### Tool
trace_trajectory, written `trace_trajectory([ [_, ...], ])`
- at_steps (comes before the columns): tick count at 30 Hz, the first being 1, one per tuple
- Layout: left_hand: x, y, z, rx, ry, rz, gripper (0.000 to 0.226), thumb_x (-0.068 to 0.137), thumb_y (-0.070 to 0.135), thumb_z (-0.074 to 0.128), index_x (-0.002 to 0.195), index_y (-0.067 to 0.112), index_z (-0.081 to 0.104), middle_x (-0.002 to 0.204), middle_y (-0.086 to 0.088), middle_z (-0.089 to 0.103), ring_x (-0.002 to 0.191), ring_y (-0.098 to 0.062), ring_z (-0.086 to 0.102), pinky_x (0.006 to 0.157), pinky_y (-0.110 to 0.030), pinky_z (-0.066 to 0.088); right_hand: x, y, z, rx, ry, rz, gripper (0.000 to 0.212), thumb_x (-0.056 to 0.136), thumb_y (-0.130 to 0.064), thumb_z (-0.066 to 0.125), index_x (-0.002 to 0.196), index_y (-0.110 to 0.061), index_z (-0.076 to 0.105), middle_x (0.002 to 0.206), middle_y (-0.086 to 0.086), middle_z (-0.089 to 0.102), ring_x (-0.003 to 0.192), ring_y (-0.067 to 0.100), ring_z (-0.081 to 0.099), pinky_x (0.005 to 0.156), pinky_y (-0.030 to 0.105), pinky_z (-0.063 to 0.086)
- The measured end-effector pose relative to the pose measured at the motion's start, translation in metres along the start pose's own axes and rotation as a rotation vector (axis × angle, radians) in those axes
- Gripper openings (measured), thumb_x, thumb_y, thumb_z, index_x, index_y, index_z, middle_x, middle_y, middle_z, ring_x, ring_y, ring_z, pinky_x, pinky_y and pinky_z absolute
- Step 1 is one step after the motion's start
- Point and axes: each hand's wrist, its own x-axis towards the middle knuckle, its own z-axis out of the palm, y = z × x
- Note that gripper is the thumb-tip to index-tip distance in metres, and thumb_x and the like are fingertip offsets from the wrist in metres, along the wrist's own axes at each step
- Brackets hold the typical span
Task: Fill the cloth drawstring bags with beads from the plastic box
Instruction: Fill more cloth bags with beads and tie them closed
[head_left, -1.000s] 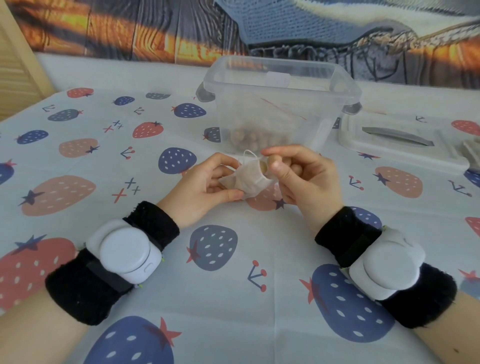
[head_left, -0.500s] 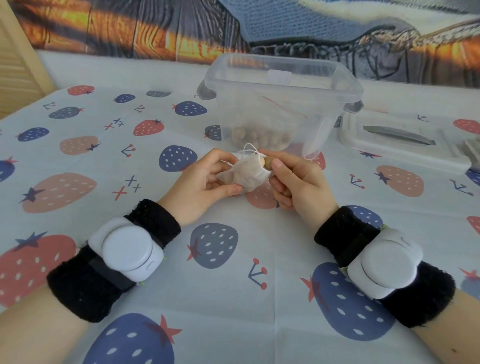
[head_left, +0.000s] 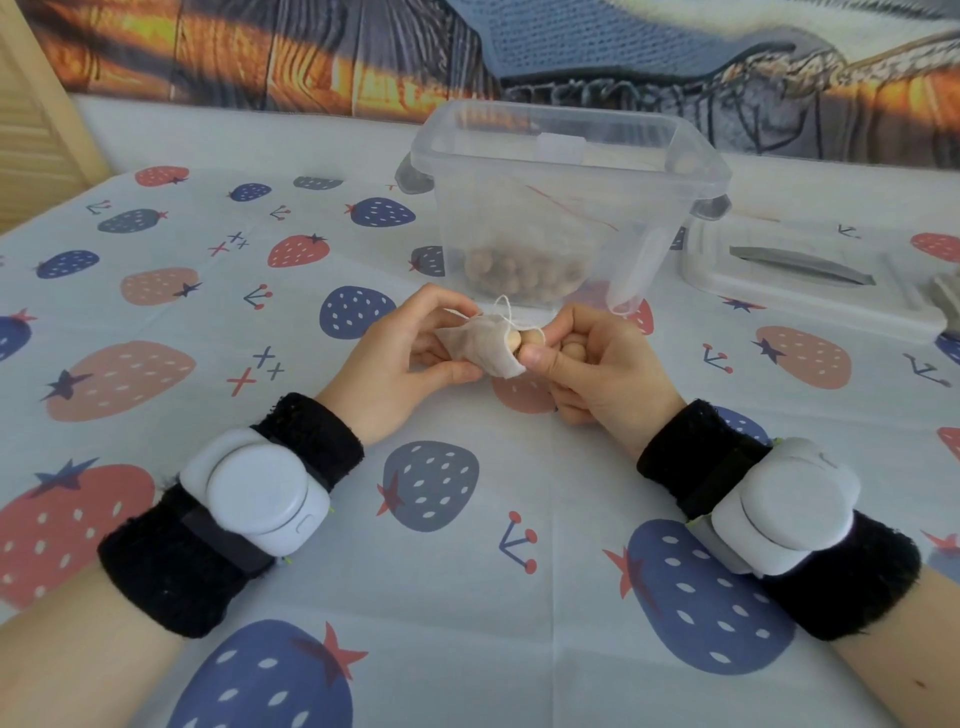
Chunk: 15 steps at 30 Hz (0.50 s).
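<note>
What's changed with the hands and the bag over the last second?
The right hand dropped from above the cloth bag to its mouth and now presses a bead in, more beads cupped in its palm. The left hand keeps gripping the bag. The plastic box and its lid stayed put.

Matt cloth bag (head_left: 480, 345); smooth wooden beads (head_left: 511, 270); clear plastic box (head_left: 561, 208).

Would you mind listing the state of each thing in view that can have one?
Bag: mouth open, sideways, a bead at its opening.
Box: lid off, beads covering its bottom.
Lid: flat on the table, right of the box.
Left hand: pinches the bag.
Right hand: pinches the bead at the mouth, more beads in its palm.
</note>
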Motion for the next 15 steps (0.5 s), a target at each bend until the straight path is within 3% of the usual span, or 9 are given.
trace_trajectory([
  [4,0.0000,0.0015,0.0007,-0.057,-0.013,-0.004,0.033,0.080,0.005,0.069,0.106,0.018,0.053,0.107,-0.002,0.065,0.090,-0.015,0.064,0.086,-0.027,0.051,-0.0003,-0.0005,-0.0005,0.042,-0.085,0.089,0.031,0.079,-0.033,0.054,0.064,-0.008,0.043,0.046,-0.001,0.029,0.035,0.008,0.020,0.037,0.012,0.017],
  [6,0.0003,0.0008,0.0001,-0.055,-0.019,0.000,0.032,0.082,0.006,0.068,0.109,0.014,0.053,0.110,-0.003,0.064,0.092,-0.014,0.064,0.085,-0.026,0.052,-0.0007,-0.0016,-0.0005,0.036,-0.134,0.127,0.033,0.079,-0.036,0.051,0.066,-0.007,0.045,0.047,-0.002,0.032,0.035,0.008,0.021,0.037,0.012,0.017],
  [11,0.0007,-0.0012,-0.0010,-0.035,-0.021,0.012,0.029,0.085,0.006,0.065,0.109,0.016,0.053,0.114,-0.002,0.061,0.092,-0.011,0.062,0.080,-0.020,0.048,-0.0008,-0.0064,-0.0030,0.091,-0.121,0.161,0.030,0.084,-0.021,0.055,0.061,-0.006,0.043,0.044,-0.004,0.031,0.034,0.006,0.021,0.038,0.010,0.016],
  [15,0.0009,-0.0020,0.0008,-0.007,-0.042,0.020,0.029,0.085,0.009,0.066,0.108,0.021,0.052,0.113,0.002,0.060,0.096,-0.016,0.062,0.083,-0.023,0.050,0.0007,-0.0075,-0.0054,0.127,-0.057,0.202,0.038,0.089,0.000,0.043,0.052,-0.009,0.043,0.043,-0.001,0.029,0.032,0.007,0.019,0.039,0.009,0.015],
])
